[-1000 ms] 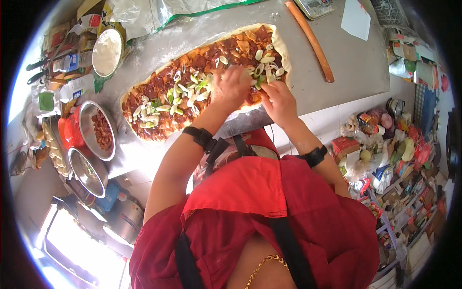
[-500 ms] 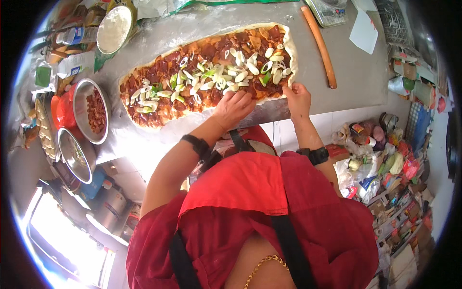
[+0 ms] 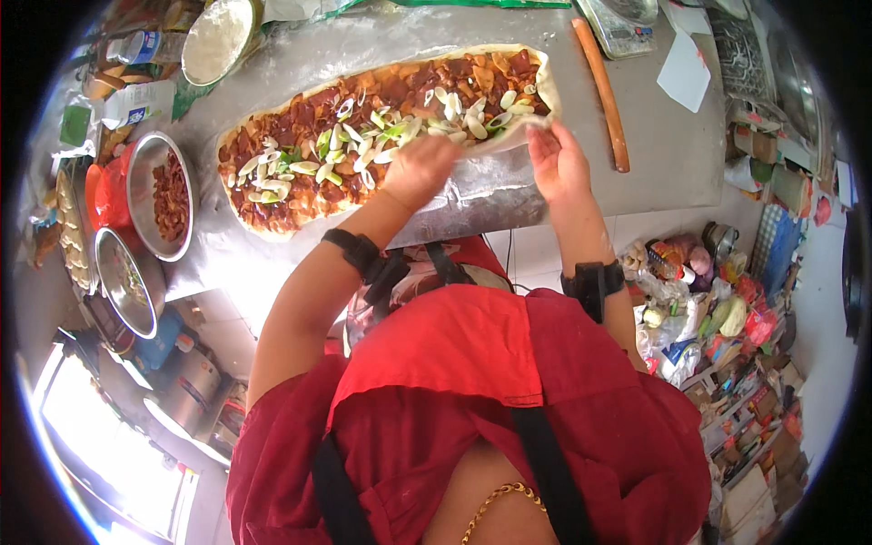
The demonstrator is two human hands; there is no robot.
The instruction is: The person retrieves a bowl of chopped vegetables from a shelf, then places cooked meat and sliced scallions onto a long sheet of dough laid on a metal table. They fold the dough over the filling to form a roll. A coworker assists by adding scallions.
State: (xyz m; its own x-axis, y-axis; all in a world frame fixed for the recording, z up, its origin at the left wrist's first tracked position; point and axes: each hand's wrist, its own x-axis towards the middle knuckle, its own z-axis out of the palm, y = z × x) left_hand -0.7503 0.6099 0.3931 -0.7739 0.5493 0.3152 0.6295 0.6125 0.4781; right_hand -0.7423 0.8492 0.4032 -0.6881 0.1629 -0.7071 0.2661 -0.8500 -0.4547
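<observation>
A long sheet of dough point(image 3: 547, 82) lies on the metal worktop, covered with dark red meat filling point(image 3: 300, 118) and sliced scallions point(image 3: 363, 150). Its near right edge is lifted and folded back over part of the topping. My right hand point(image 3: 559, 163) holds this edge at the right corner, the fingertips closed on the dough. Along the same near edge, further left, my left hand point(image 3: 422, 170) is curled at the dough, fingers bent over it; part of the filling is hidden beneath it.
A wooden rolling pin point(image 3: 601, 95) lies to the right, near a white card point(image 3: 683, 73) and a scale point(image 3: 627, 41). Left stand a steel bowl of meat point(image 3: 136, 195), a smaller steel bowl point(image 3: 109, 282) and a flour bowl point(image 3: 218, 41). Bags and vegetables point(image 3: 718, 309) crowd the floor at right.
Both hands have moved away from me, lifting the near right edge of the dough and folding it over the filling. Bare worktop now shows where that edge lay.
</observation>
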